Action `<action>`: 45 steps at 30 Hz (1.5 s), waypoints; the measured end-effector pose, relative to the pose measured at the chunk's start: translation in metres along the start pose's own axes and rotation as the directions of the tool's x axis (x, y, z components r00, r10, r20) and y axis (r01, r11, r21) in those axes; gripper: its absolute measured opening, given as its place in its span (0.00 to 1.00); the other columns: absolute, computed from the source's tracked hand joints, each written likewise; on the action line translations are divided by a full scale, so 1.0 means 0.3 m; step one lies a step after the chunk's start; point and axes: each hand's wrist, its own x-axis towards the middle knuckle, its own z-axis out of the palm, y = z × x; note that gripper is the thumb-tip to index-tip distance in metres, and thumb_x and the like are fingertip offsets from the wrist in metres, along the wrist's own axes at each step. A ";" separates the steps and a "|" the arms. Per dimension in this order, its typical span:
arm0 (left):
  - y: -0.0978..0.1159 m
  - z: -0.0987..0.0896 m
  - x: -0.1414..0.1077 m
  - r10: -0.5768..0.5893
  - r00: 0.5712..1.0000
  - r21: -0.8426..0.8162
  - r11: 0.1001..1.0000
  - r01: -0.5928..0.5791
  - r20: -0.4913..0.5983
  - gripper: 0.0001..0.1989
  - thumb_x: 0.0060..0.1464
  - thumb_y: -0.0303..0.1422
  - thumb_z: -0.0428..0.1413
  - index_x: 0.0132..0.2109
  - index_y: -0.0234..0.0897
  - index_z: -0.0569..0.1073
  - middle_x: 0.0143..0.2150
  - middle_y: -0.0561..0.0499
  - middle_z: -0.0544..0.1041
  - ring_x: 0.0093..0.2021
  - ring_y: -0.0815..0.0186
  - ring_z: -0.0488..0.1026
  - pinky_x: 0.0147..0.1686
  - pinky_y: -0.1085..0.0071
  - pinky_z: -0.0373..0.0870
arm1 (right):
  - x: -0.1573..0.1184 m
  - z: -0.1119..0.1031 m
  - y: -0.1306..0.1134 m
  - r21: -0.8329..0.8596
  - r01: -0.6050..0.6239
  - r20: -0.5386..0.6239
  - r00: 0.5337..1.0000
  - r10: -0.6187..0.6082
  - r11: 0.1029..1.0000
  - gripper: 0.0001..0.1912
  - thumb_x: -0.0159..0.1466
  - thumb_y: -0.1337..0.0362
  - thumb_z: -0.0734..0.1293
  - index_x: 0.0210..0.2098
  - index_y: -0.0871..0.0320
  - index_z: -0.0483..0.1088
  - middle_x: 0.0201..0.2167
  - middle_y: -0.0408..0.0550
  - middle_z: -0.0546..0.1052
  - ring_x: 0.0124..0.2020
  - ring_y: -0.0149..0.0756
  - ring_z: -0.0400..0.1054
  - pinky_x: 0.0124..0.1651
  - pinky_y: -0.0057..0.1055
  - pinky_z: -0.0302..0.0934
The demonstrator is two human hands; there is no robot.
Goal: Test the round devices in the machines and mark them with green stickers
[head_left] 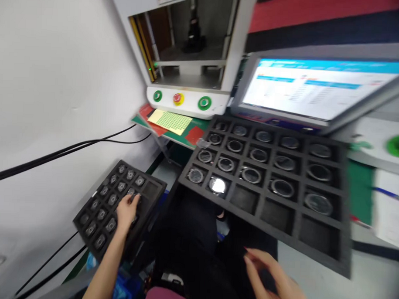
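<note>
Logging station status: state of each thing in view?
Monitor: on
Green indicator light: lit
Emergency-stop button: cannot tell if pressed
Large foam tray: filled except three near-row compartments
Small foam tray: partly filled
Left hand: in small tray, grip unclear
Right hand: half-curled, no part visible

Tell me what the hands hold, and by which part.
The left hand is over the smaller tray; its grip cannot be told. The right hand holds nothing visible.
</note>
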 end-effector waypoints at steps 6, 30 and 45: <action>0.252 -0.009 -0.180 0.231 0.903 -0.345 0.933 -0.100 0.362 0.26 0.45 0.54 0.58 0.38 0.33 0.72 0.36 0.43 0.80 0.29 0.63 0.77 0.28 0.69 0.74 | 0.120 0.068 -0.098 0.248 -0.088 -0.095 0.989 0.115 0.965 0.10 0.68 0.63 0.62 0.49 0.54 0.62 0.31 0.41 0.77 0.32 0.29 0.75 0.42 0.25 0.71; 0.413 0.272 -0.514 0.328 -0.203 -0.107 0.723 0.683 0.923 0.26 0.54 0.52 0.57 0.45 0.31 0.75 0.28 0.46 0.77 0.24 0.68 0.74 0.18 0.78 0.70 | 0.033 -0.012 -0.193 0.259 0.038 -0.325 0.944 0.050 0.965 0.15 0.62 0.77 0.62 0.45 0.54 0.65 0.36 0.45 0.75 0.46 0.37 0.74 0.54 0.41 0.70; 0.399 0.158 -0.385 0.229 0.360 -0.409 0.707 0.577 0.904 0.22 0.44 0.49 0.64 0.34 0.35 0.68 0.28 0.50 0.74 0.25 0.73 0.68 0.23 0.79 0.61 | 0.459 -0.392 0.426 0.287 -0.512 -0.405 0.701 0.587 0.809 0.13 0.64 0.58 0.67 0.37 0.64 0.69 0.32 0.45 0.73 0.31 0.29 0.71 0.34 0.28 0.67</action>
